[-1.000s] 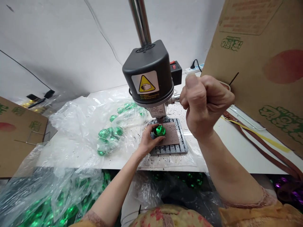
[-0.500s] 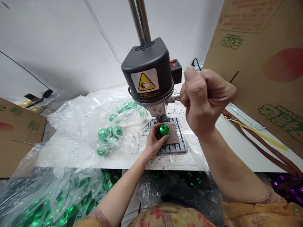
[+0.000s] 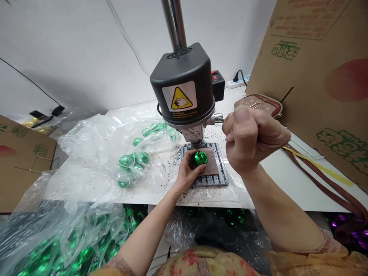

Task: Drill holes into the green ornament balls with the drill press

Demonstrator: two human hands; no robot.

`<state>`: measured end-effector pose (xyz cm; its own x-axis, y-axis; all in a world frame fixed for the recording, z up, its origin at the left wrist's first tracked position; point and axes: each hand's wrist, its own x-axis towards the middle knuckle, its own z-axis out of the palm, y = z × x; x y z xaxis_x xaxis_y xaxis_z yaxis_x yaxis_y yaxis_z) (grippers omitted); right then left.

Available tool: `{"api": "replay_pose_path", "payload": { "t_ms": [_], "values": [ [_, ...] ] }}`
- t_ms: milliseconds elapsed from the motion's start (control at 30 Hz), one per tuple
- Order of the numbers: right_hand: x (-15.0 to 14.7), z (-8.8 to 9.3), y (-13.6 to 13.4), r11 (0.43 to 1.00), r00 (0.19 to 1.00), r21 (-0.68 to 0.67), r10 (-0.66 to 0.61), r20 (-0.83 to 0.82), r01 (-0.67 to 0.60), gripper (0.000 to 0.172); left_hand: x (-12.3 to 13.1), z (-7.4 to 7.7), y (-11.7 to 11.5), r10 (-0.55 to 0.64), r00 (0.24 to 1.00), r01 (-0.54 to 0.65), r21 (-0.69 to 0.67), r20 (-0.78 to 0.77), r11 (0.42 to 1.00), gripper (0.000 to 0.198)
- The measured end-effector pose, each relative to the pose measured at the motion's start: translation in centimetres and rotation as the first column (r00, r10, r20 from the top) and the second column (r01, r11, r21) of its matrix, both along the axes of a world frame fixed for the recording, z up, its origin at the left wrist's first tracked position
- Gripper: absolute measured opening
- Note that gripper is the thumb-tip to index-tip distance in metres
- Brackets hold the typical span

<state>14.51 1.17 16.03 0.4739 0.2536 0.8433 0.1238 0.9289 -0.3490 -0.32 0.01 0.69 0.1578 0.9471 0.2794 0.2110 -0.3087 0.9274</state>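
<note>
My left hand is closed round the side of a shiny green ball, thumb in front and fingers behind. Beneath the ball lies a flat brownish board on the slotted grey base plate of a drill press. The drill chuck sits directly above the ball; whether the bit touches it I cannot tell. My right hand is raised to the right of the drill head, wrapped round the feed lever, most of which the fist hides.
Green balls lie under clear plastic on the left of the white table. More fill a bag below its front edge. Cardboard boxes flank both sides. Behind my right hand lies a brown purse. Dark chips litter the base.
My right hand has come down with the lever, uncovering the brown purse behind it. My left hand still holds the ball in place. The view has shifted slightly.
</note>
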Motion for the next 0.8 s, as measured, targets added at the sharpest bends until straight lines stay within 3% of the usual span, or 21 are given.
{"api": "replay_pose_path", "payload": {
  "t_ms": [800],
  "values": [
    [0.5, -2.0, 0.5, 0.985, 0.997, 0.173, 0.004, 0.076, -0.017, 0.047, 0.0, 0.1, 0.0, 0.024, 0.999, -0.024, -0.006, -0.023, 1.000, 0.052]
  ]
}}
